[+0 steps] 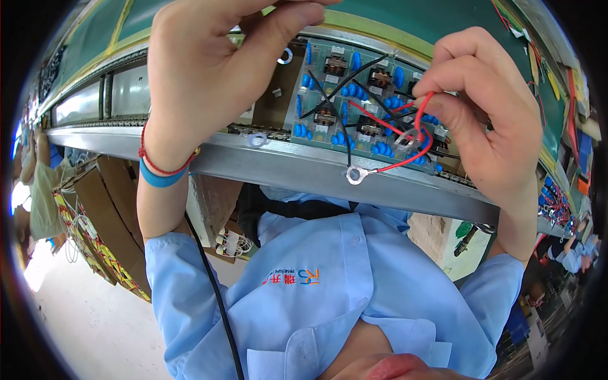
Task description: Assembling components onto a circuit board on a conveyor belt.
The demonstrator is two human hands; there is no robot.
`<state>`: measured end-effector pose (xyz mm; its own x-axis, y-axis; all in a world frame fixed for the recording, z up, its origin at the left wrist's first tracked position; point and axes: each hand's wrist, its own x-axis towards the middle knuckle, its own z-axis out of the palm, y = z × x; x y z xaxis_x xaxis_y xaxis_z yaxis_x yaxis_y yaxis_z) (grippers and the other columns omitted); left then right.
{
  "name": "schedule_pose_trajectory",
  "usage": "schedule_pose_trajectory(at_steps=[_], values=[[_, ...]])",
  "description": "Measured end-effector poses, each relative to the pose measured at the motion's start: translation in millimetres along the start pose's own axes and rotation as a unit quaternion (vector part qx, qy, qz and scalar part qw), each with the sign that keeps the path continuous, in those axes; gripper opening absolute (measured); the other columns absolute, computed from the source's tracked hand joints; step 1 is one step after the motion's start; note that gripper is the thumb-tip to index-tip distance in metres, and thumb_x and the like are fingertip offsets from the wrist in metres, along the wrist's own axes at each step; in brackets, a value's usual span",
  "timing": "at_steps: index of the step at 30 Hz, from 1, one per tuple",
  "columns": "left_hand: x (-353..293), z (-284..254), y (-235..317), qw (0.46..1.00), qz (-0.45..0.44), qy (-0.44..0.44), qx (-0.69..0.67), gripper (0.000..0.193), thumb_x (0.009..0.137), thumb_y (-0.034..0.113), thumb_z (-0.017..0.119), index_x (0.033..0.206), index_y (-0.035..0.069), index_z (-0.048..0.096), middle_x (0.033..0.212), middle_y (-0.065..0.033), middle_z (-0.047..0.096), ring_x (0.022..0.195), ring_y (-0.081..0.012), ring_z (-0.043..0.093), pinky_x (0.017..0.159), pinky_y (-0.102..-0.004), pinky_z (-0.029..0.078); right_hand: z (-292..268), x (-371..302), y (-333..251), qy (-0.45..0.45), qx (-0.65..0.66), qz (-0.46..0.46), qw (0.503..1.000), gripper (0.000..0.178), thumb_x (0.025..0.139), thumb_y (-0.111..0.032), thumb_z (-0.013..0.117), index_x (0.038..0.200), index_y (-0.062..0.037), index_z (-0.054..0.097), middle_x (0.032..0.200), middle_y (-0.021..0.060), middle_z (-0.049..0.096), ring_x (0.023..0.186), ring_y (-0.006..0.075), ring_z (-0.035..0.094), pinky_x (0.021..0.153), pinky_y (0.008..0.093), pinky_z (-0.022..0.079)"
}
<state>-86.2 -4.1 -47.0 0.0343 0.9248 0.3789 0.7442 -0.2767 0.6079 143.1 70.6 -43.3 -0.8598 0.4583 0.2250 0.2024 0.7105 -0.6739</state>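
The right hand [487, 107] pinches a thin red wire [405, 161] between its thumb and fingers, just over the green circuit board [354, 95] with its many round blue parts. The red wire bends down and ends in a small silver metal ring [356, 175], which hangs over the long grey metal rail [285, 168] at the front edge of the work line. A thin black wire [339, 120] also runs across the board, down to near that same ring. The left hand [209, 69] is curled above the left end of the board, fingers bent close together; I cannot tell if it holds anything small, since the fingertips are hidden. A red string and a blue band sit on its wrist. It looks like the wires are being set in place on the board, and this job seems to be in its middle part. The next move would need a soft, careful pull on the red wire, so the little ring goes where it should and does not catch on the blue parts or tangle with the black wire.
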Motion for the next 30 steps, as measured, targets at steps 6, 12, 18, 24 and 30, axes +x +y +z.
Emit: schedule_pose_trajectory(at_steps=[6,12,18,24,30], values=[[-14,1,-19,0.999,0.034,-0.019,-0.008,0.017,0.090,0.001,0.062,0.104,0.001,0.071,0.088,-0.0057,0.071,0.082,-0.0090,0.066,0.068,-0.0179,0.048,-3,7,-6,-0.025,-0.068,-0.038,0.997,0.009,0.080,-0.001,0.068,0.086,0.0025,0.062,0.089,0.0107,0.053,0.070,0.0158,0.051,0.058,0.0239,0.040],[-12,3,-18,1.000,0.005,-0.029,-0.007,0.017,0.090,0.001,0.062,0.105,0.001,0.070,0.090,-0.0061,0.071,0.084,-0.0095,0.066,0.070,-0.0182,0.049,-3,5,2,-0.007,-0.035,-0.070,0.997,0.011,0.078,-0.004,0.070,0.085,0.0018,0.062,0.087,0.0103,0.053,0.069,0.0163,0.051,0.058,0.0252,0.040],[-9,3,-24,0.999,0.004,-0.030,-0.040,0.018,0.091,0.000,0.061,0.107,-0.001,0.068,0.090,-0.0076,0.071,0.087,-0.0122,0.067,0.075,-0.0197,0.049,-13,13,-21,-0.063,-0.068,-0.001,0.996,0.014,0.074,0.000,0.071,0.085,0.0010,0.062,0.087,0.0097,0.054,0.069,0.0168,0.052,0.059,0.0254,0.040],[-6,-6,-15,0.998,-0.046,-0.017,-0.046,0.018,0.090,0.000,0.061,0.107,-0.002,0.068,0.092,-0.0080,0.071,0.088,-0.0123,0.066,0.075,-0.0194,0.048,-40,19,-16,-0.025,-0.039,0.136,0.990,0.015,0.078,-0.005,0.072,0.090,0.0010,0.064,0.083,0.0081,0.062,0.070,0.0137,0.058,0.060,0.0237,0.045],[4,-15,-17,0.995,-0.074,0.051,-0.049,0.015,0.090,0.008,0.064,0.102,0.004,0.072,0.083,0.0000,0.070,0.068,0.0000,0.052,0.056,-0.0153,0.034,-108,17,135,0.098,-0.313,0.345,0.880,0.012,0.083,-0.006,0.063,0.091,0.0031,0.065,0.080,0.0107,0.067,0.074,0.0206,0.064,0.068,0.0289,0.050]])
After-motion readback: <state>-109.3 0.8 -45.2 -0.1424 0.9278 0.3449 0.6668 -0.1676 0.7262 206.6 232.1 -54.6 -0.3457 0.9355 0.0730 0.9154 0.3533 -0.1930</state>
